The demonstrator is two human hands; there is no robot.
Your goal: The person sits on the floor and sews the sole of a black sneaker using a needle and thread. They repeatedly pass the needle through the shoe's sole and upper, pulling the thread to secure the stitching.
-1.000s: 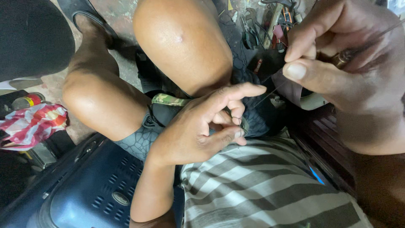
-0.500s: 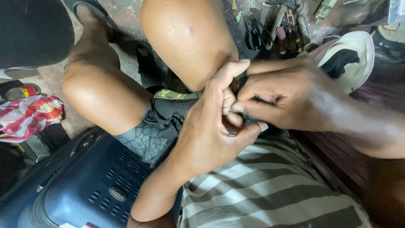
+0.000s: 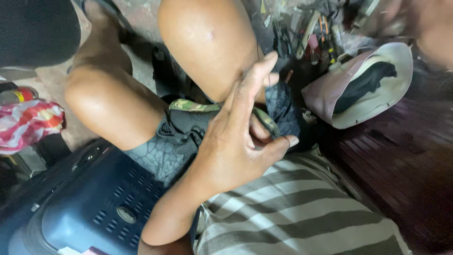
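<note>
My left hand (image 3: 236, 146) sits in the middle, just below my bent knee (image 3: 207, 42). Its index finger lies straight up along the knee. Thumb and the other fingers curl in on a dark scale-patterned fabric piece (image 3: 283, 106) with a camouflage trim (image 3: 188, 106) lying on my lap. My right hand (image 3: 429, 23) is a blur in the top right corner, well away from the fabric; whether it holds anything cannot be made out.
A white and pink shoe upper (image 3: 363, 94) lies to the right of the knee. Several hand tools (image 3: 306, 33) are heaped behind it. A dark blue plastic case (image 3: 85, 208) is at lower left, a red patterned cloth (image 3: 28, 123) at far left, and dark wooden boards (image 3: 401, 165) at right.
My right hand has left the fabric, where it met my left hand, and swung up to the top right. The left hand stays on the fabric with its index finger now straightened.
</note>
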